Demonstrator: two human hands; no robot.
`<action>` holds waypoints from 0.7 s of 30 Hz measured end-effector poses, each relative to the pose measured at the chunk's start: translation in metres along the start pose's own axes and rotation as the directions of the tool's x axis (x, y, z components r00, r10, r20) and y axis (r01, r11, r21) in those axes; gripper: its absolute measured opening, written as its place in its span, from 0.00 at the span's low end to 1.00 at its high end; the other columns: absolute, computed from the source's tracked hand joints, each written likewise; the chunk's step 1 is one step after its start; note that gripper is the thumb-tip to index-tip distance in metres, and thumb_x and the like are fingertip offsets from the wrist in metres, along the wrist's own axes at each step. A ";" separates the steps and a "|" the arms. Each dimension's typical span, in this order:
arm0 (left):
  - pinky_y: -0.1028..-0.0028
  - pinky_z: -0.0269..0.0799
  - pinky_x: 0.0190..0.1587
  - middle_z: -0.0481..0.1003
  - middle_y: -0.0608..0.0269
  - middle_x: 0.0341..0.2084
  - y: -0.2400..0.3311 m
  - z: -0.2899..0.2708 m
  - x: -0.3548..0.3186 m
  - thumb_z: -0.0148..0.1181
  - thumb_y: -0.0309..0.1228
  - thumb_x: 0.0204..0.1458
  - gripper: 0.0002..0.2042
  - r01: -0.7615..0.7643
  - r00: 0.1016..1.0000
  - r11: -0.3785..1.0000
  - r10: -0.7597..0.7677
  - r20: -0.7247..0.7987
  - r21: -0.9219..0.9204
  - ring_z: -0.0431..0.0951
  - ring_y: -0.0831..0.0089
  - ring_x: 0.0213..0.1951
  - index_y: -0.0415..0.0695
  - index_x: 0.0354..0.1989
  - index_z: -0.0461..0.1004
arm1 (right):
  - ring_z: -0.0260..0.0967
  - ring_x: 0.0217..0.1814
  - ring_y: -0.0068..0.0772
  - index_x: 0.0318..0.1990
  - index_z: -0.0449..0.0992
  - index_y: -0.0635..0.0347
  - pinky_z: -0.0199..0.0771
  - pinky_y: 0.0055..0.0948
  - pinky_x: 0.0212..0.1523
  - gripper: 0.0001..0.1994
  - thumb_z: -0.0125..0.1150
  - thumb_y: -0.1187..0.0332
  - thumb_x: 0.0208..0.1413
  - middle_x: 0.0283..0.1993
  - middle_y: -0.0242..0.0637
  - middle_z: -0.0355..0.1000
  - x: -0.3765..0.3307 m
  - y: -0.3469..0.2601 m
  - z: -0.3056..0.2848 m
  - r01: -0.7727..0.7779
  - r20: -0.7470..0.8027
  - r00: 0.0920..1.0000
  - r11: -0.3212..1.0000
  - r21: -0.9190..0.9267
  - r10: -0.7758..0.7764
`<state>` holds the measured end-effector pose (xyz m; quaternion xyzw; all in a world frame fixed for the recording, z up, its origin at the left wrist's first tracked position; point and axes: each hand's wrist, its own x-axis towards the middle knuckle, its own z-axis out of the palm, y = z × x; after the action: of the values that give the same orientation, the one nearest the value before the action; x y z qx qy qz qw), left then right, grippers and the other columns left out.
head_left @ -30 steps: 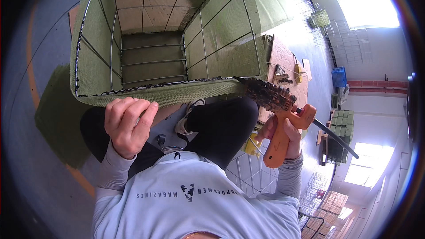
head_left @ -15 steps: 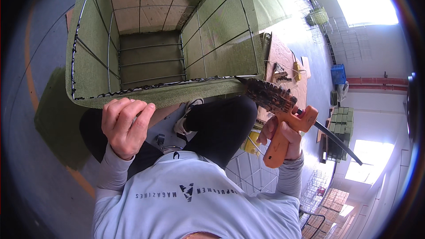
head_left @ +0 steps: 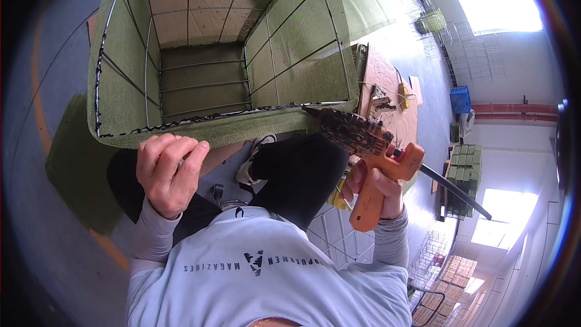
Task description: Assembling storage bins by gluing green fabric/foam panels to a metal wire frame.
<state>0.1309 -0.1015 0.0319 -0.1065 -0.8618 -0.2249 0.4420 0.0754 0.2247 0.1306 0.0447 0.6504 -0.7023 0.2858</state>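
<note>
Right hand (head_left: 374, 189) still gripping orange glue gun (head_left: 375, 163), nozzle nudged onto green fabric-lined wire basket (head_left: 206, 54) rim; left hand (head_left: 169, 172) stays curled, pressing fabric.

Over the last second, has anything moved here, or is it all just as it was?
Very little changed. The left hand crept slightly to the person's left along the near edge of the green fabric-covered wire frame. The right hand kept its grip on the orange glue gun, its nozzle still at the frame's near right corner. The frame itself did not shift.
</note>
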 end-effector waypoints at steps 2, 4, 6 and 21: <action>0.69 0.70 0.36 0.75 0.66 0.30 0.000 0.000 0.001 0.67 0.21 0.34 0.12 0.005 1.000 1.000 -0.005 0.003 -0.001 0.73 0.67 0.35 0.42 0.32 0.80 | 0.67 0.25 0.39 0.38 0.67 0.63 0.72 0.40 0.31 0.18 0.58 0.55 0.54 0.27 0.39 0.65 -0.001 0.000 -0.001 -0.003 -0.018 1.000 1.000 0.014 0.004; 0.69 0.70 0.36 0.75 0.66 0.30 0.001 -0.001 0.003 0.67 0.21 0.34 0.12 -0.005 1.000 1.000 0.005 0.011 -0.002 0.73 0.67 0.35 0.42 0.32 0.80 | 0.67 0.25 0.39 0.37 0.68 0.63 0.72 0.41 0.31 0.18 0.57 0.55 0.54 0.27 0.39 0.65 -0.002 -0.002 -0.002 -0.006 -0.035 0.999 1.000 0.027 0.007; 0.69 0.71 0.36 0.75 0.66 0.30 -0.001 -0.001 0.000 0.67 0.21 0.33 0.13 -0.003 1.000 1.000 0.003 0.009 -0.007 0.73 0.67 0.35 0.42 0.32 0.80 | 0.66 0.24 0.39 0.37 0.67 0.63 0.72 0.41 0.31 0.18 0.56 0.55 0.54 0.27 0.39 0.64 -0.004 0.003 -0.004 0.036 -0.065 0.997 0.996 0.087 -0.031; 0.70 0.69 0.35 0.74 0.66 0.30 0.001 -0.002 0.003 0.67 0.21 0.34 0.13 0.001 1.000 1.000 -0.001 0.005 -0.004 0.73 0.67 0.34 0.42 0.33 0.80 | 0.70 0.27 0.39 0.33 0.68 0.64 0.76 0.41 0.35 0.19 0.59 0.54 0.56 0.27 0.40 0.66 -0.001 0.003 0.002 -0.036 0.012 0.999 0.989 0.141 0.034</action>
<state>0.1309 -0.1013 0.0351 -0.1076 -0.8627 -0.2263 0.4394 0.0783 0.2228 0.1286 0.0729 0.5969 -0.7417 0.2972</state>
